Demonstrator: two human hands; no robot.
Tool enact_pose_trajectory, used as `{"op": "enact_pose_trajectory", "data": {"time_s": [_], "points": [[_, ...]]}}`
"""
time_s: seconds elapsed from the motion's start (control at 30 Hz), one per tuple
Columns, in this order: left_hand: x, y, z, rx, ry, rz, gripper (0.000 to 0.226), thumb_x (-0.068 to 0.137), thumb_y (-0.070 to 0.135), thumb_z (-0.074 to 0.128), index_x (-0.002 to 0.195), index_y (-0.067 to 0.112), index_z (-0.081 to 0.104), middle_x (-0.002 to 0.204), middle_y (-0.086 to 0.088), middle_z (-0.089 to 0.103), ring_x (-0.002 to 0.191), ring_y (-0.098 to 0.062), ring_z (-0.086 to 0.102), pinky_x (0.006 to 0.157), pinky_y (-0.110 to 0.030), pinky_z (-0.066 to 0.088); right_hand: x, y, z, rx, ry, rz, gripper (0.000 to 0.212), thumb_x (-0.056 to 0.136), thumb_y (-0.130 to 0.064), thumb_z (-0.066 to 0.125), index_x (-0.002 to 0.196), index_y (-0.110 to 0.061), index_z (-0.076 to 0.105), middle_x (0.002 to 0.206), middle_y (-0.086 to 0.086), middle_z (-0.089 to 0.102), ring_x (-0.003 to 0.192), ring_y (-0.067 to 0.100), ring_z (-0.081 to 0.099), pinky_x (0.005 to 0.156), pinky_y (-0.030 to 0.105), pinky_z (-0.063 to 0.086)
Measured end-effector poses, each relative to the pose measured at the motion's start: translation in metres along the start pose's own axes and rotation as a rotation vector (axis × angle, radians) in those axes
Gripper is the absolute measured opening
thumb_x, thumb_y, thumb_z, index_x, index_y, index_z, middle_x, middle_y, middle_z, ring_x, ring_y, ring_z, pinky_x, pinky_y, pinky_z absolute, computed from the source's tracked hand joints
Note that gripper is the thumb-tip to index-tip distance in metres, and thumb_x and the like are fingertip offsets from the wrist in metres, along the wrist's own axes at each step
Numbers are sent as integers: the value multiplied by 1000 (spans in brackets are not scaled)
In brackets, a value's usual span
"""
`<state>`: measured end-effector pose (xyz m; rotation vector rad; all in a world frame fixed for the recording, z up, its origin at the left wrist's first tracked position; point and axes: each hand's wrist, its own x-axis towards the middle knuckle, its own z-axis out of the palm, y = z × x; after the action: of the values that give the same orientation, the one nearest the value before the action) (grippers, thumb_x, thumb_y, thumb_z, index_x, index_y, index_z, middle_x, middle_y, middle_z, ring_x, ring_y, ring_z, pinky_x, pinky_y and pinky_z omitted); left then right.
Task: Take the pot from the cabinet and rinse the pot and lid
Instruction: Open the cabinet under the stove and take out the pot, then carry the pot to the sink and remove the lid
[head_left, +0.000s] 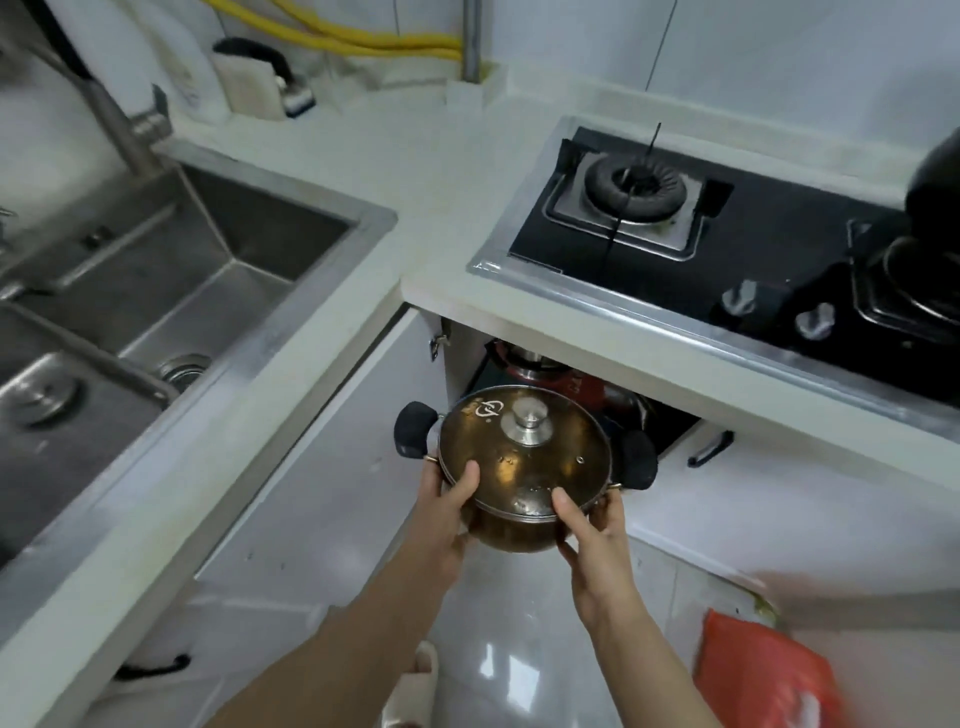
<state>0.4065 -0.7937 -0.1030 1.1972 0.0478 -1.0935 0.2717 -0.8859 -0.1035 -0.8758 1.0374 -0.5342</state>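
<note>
Holding the pot (511, 530) in both hands just in front of the open cabinet (550, 374) under the stove (727, 228); my left hand (444, 512) grasps its left side, thumb over the rim of the lid (524, 452); my right hand (592, 530) clasps the right side, thumb on the glass, fingers (605, 512) curled beneath; the lid sits closed on the pot; the sink (171, 270) lies to the left in the desk (447, 171); a red bag (763, 675) rests on the floor.
</note>
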Motion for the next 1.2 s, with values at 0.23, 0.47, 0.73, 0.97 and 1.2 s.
{"op": "enact_pose_trajectory", "data": {"time_s": [0.23,0.47,0.73,0.97,1.2], "points": [[-93,64,18,-165,109,104,40,85,22,65,121,38,57,116,12,65,101,-7,60,84,-45,54,-71,-73,31,-4,-164,-69,79,79,-21,71,145,-27,28,146,4,42,130,23,43,111,50,33],[-140,150,13,-232,157,284,35,91,20,58,122,35,55,113,11,65,103,-10,60,71,-43,53,-100,-136,106,-36,-337,-172,73,79,-24,71,141,-32,34,140,0,47,127,22,45,108,53,36],[-129,243,-36,-313,200,320,25,91,17,56,111,33,58,123,0,60,119,-26,52,84,-55,47,-80,-165,216,-51,-474,-187,58,75,-21,75,126,-30,48,126,2,60,115,24,58,100,46,45],[-104,292,-92,-348,283,278,24,92,13,57,99,35,61,104,5,65,93,-18,58,61,-41,54,-51,-155,295,-70,-511,-105,45,81,-11,69,120,-23,51,111,-3,64,95,10,62,79,36,53],[-63,316,-134,-400,372,282,37,87,9,62,116,31,59,117,3,62,97,-18,58,67,-41,52,-7,-149,349,-89,-565,53,53,79,-10,69,125,-29,50,119,-5,61,104,12,55,98,47,44]]}}
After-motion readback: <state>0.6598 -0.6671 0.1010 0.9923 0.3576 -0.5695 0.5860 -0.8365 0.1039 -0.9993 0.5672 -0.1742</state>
